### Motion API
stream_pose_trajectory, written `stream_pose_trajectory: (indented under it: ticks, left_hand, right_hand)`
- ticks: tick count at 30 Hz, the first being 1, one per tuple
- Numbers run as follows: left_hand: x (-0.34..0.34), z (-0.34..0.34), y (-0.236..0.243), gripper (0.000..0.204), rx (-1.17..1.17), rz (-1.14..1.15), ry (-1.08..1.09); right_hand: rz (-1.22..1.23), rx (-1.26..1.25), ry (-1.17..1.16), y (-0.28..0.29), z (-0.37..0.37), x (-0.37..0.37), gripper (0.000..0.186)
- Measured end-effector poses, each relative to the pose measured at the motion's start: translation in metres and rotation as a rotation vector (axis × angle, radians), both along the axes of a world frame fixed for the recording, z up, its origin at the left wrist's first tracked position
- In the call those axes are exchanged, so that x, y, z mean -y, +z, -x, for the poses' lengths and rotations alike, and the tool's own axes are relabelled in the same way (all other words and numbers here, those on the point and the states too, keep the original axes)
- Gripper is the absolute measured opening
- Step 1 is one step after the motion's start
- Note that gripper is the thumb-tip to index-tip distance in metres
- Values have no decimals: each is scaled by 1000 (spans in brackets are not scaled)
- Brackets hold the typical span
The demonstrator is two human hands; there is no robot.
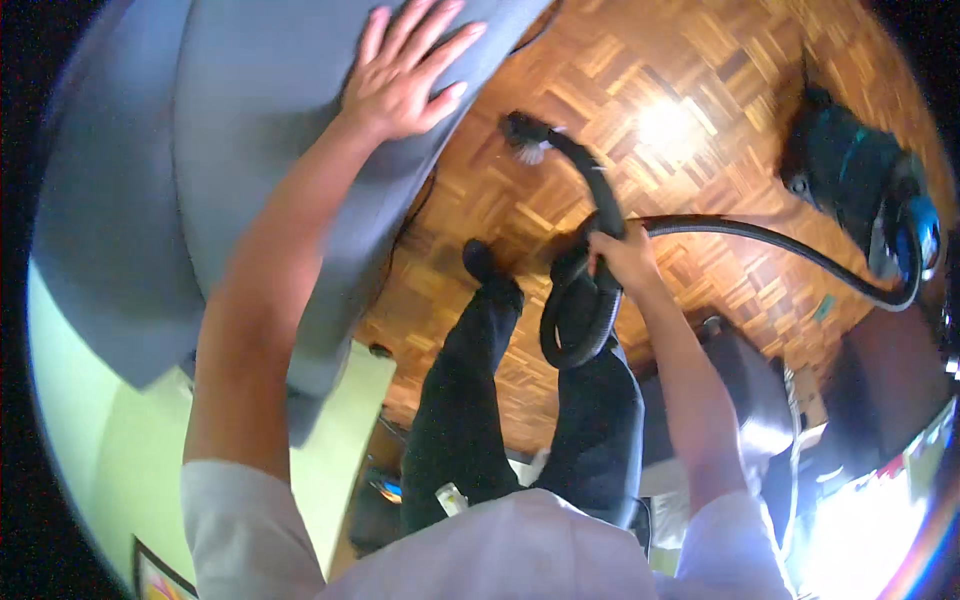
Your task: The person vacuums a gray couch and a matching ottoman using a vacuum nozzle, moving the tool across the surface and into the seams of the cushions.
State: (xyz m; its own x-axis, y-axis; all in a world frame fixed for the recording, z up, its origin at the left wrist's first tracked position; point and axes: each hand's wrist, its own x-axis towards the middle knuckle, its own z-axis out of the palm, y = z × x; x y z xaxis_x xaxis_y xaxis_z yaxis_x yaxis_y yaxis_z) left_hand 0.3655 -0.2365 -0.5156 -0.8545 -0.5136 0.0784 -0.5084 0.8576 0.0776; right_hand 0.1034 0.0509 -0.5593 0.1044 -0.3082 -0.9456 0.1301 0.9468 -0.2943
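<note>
My right hand [625,258] is wrapped round the black handle of a vacuum cleaner hose [590,175]. From that hand the curved tube reaches away to a dark brush head [527,130] with pale bristles, close to the sofa's edge. A corrugated part of the hose [572,340] loops below my grip, in front of my legs. Another stretch runs right to the dark vacuum cleaner body [850,165], which has a blue part. My left hand [400,75] lies spread, palm down, on the grey sofa [250,130], with nothing in it.
Wooden parquet floor [700,60] lies between the sofa and the vacuum cleaner body, with a bright light reflection on it. A dark padded seat [735,370] stands right of my legs. At lower left is a pale green wall [350,410]. A small green scrap [824,307] lies at right.
</note>
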Motion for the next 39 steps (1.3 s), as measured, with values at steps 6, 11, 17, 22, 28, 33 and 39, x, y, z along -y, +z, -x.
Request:
stream_pose_trajectory:
  ticks: [6, 11, 17, 22, 28, 33, 39]
  left_hand:
    - [-20, 18, 15, 81, 330, -65, 197]
    - [-135, 16, 39, 26, -700, -445, 536]
    - [-326, -95, -19, 51, -398, -887, 1042]
    - [-420, -164, -55, 57, -319, -1357, 1325]
    - [-485, -186, -88, 50, -400, -1385, 1464]
    - [-525, -228, -122, 47, -456, -1384, 1479]
    - [-519, -256, -134, 60, -702, -1569, 1538]
  right_hand:
    - [-180, 419, -963, 85, -95, 29, 13]
    - [-133, 449, -1226, -1, -199, 39, 12]
    - [-293, 386, -974, -11, -292, -116, 16]
    - [262, -482, 278, -18, -248, -170, 22]
    - [137, -831, 434, -85, -211, -143, 39]
    - [211, -962, 480, -104, -251, -238, 37]
    - [193, -688, 359, -85, -281, -230, 27]
